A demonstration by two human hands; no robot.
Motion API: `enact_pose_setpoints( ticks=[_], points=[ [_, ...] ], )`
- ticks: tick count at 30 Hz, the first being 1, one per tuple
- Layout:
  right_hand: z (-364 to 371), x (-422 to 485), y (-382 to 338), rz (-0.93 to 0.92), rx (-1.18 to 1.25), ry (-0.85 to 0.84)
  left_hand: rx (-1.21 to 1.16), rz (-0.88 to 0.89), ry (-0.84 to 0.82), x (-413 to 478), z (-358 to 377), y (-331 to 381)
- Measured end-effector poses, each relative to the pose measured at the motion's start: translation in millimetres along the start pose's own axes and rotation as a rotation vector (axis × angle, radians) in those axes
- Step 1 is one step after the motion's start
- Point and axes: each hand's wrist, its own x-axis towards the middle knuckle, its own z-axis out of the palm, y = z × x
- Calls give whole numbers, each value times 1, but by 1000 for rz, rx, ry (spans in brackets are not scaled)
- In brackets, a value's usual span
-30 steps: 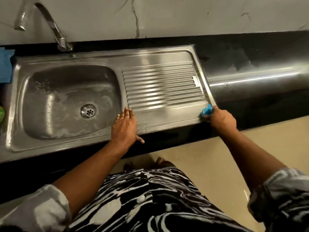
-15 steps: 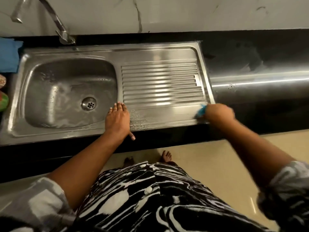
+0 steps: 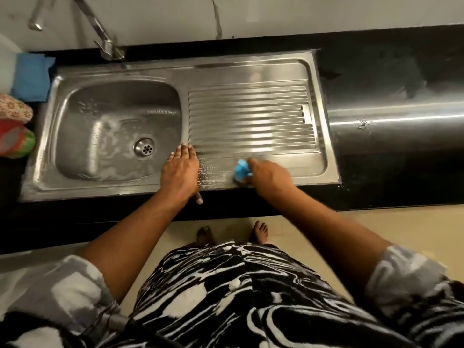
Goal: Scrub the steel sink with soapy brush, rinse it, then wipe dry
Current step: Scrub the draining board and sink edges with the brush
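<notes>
The steel sink [image 3: 251, 69] has a soapy basin at the left with a round drain [image 3: 144, 147] and a ribbed drainboard [image 3: 251, 116] at the right. My right hand [image 3: 270, 177] grips a blue brush [image 3: 241, 169] and presses it on the front rim below the drainboard. Foam streaks [image 3: 211, 174] lie on the rim between my hands. My left hand [image 3: 180, 172] rests flat on the front rim beside the basin, fingers straight, thumb over the edge.
A curved tap [image 3: 100, 33] stands behind the basin. A blue cloth [image 3: 31, 77] and colourful packets [image 3: 15, 131] lie left of the sink. Black countertop [image 3: 389, 79] stretches to the right. My bare feet [image 3: 259, 232] stand on the tiled floor below.
My right hand has slid the brush leftward along the front rim, from the sink's right corner toward my left hand. The left hand stays planted.
</notes>
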Motion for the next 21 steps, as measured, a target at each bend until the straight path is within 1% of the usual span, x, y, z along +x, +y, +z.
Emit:
enact_pose_setpoints(
  ticks=[2,4,7,10,13,16,18,19,21],
  points=[
    [-13,-7,53,71,-47,3,-31,-15,-9,-3,1,-3],
    [-24,-13,100,156,-151,40,-54,-35,-6,-4,4,-7],
    [-32,-14,125,244,-223,94,-78,-44,11,-6,10,-10],
    [-23,0,92,198,-152,123,-81,-34,14,-7,11,-12],
    [-6,28,19,92,-36,101,-67,-24,10,-4,10,-12],
    [12,50,-45,-27,-88,55,-39,-1,45,-1,9,-10],
    [15,52,-43,-50,-101,43,-35,7,50,0,8,-8],
    [12,48,-26,-29,-76,46,-33,12,45,1,7,-7],
    [0,34,34,87,-38,64,-29,12,34,2,8,-9]
  ],
)
